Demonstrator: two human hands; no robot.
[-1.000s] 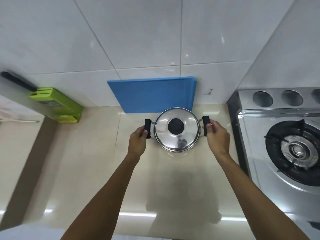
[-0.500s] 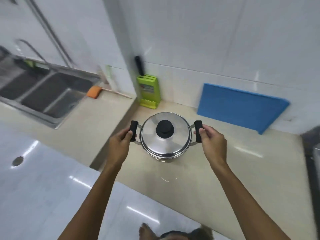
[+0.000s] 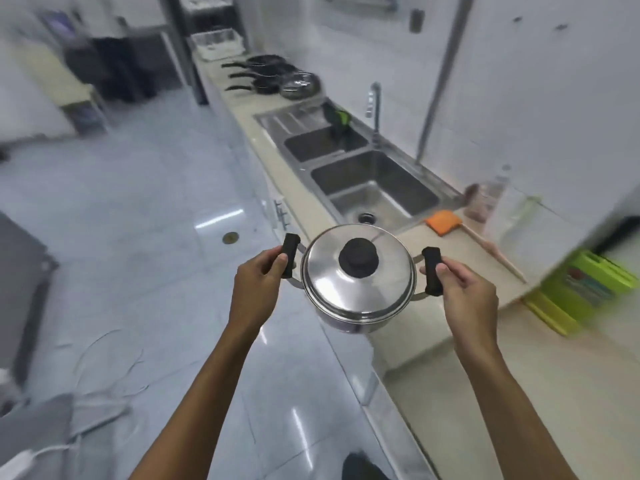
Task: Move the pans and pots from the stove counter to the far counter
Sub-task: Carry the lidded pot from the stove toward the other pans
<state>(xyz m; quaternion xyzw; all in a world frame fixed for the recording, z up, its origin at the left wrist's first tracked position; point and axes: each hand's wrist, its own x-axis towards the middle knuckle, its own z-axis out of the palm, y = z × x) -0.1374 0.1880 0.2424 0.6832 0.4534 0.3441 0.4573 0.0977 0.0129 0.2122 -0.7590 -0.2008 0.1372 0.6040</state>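
Note:
I hold a steel pot with a shiny lid and a black knob in the air, over the counter's front edge and the floor. My left hand grips its left black handle, my right hand grips the right one. On the far counter beyond the sink lie several black frying pans and a steel pot with a glass lid.
A double steel sink with a tap lies between me and the far counter. An orange sponge, a wooden stick and a green knife block sit on the near counter at right. The glossy tiled floor spreads to the left.
I have lifted the pot off the counter and turned left. The stove and blue board have left the view; the sink and the far counter with pans have come into sight.

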